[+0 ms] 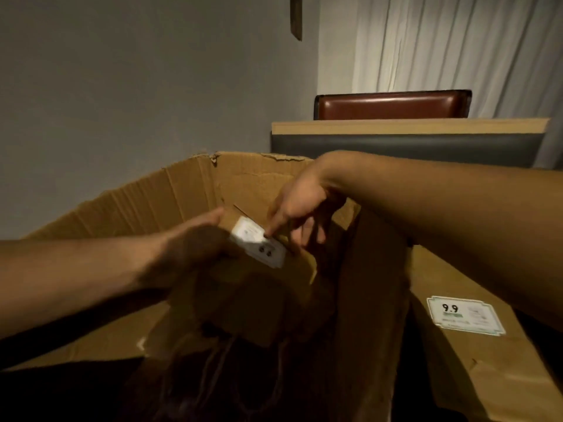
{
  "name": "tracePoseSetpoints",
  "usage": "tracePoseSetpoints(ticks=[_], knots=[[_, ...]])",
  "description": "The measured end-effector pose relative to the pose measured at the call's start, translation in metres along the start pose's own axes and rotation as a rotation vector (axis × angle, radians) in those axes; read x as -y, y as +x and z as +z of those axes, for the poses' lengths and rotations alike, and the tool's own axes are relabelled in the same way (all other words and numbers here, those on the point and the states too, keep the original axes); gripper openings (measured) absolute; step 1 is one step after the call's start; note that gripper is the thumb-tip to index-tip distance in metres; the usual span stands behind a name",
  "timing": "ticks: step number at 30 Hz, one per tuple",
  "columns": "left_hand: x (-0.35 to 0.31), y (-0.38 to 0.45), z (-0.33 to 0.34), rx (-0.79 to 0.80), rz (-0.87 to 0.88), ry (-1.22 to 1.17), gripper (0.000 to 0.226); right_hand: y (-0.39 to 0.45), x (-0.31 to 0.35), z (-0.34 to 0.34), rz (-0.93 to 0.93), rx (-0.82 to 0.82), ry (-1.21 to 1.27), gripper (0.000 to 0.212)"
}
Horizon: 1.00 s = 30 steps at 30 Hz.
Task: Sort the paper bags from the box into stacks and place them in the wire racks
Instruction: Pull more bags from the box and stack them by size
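Lying tilted at frame centre: brown paper bag (259,287) with white label, inside open cardboard box (170,196).

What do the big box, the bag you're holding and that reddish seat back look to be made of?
Box: corrugated cardboard, matt brown, by its ribbed creases and torn top edge. Bag, held by the left hand and right hand: likely brown kraft paper with a white printed label. Seat back: glossy reddish-brown, probably leather or vinyl, given its sheen.

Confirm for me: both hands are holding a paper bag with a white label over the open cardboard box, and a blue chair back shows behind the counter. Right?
Not quite. The head view shows the chair back is reddish brown, not blue. Otherwise right: left hand and right hand hold the labelled paper bag over the cardboard box.
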<state>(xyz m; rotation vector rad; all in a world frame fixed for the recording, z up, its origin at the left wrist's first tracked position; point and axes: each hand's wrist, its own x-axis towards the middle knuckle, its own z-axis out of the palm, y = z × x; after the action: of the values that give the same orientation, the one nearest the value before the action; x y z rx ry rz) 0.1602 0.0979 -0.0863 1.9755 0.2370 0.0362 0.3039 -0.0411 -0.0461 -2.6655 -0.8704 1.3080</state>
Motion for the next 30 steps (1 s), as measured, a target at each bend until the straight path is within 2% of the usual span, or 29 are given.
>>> tracePoseSetpoints(ticks=[2,3,4,5,7,9,11,15,18,20,24,27,28,30], knots=[[-0.020,-0.019,-0.016,-0.073,0.040,-0.097,0.041,-0.041,-0.001,0.007,-0.161,-0.391,0.053,0.054],[-0.031,-0.028,-0.027,-0.132,0.101,-0.133,0.042,-0.059,-0.002,0.012,-0.218,-0.567,0.064,0.058],[-0.048,-0.041,-0.034,-0.193,0.148,-0.139,0.044,-0.073,-0.004,0.019,-0.288,-0.672,0.146,0.066],[-0.062,-0.053,-0.041,-0.235,0.197,-0.148,0.046,-0.088,-0.005,0.028,-0.370,-0.713,0.283,0.070],[-0.090,-0.077,-0.042,-0.267,0.272,-0.162,0.048,-0.111,-0.003,0.046,-0.598,-0.701,0.709,0.063],[-0.123,-0.102,-0.029,-0.272,0.328,-0.203,0.043,-0.144,0.003,0.055,-0.830,-0.704,1.101,0.035],[-0.154,-0.126,-0.008,-0.243,0.352,-0.282,0.033,-0.181,0.005,0.061,-0.940,-0.717,1.342,0.015],[-0.196,-0.157,0.047,-0.233,0.382,-0.410,0.040,-0.252,-0.029,0.091,-0.878,-0.720,1.488,0.024],[-0.197,-0.167,0.110,-0.153,0.341,-0.450,0.040,-0.286,-0.084,0.138,-0.781,-0.704,1.446,0.024],[-0.189,-0.173,0.160,-0.072,0.276,-0.483,0.036,-0.297,-0.126,0.171,-0.714,-0.748,1.395,0.027],[-0.174,-0.181,0.249,0.024,0.191,-0.597,0.028,-0.313,-0.192,0.221,-0.592,-1.037,1.369,0.020],[-0.143,-0.187,0.301,0.081,0.180,-0.599,0.030,-0.304,-0.234,0.265,-0.444,-1.247,1.292,0.038],[-0.131,-0.189,0.316,0.090,0.163,-0.578,0.029,-0.295,-0.248,0.280,-0.444,-1.257,1.293,0.039],[-0.108,-0.190,0.341,0.014,0.096,-0.491,0.024,-0.273,-0.274,0.309,-0.491,-1.109,1.364,0.037]])
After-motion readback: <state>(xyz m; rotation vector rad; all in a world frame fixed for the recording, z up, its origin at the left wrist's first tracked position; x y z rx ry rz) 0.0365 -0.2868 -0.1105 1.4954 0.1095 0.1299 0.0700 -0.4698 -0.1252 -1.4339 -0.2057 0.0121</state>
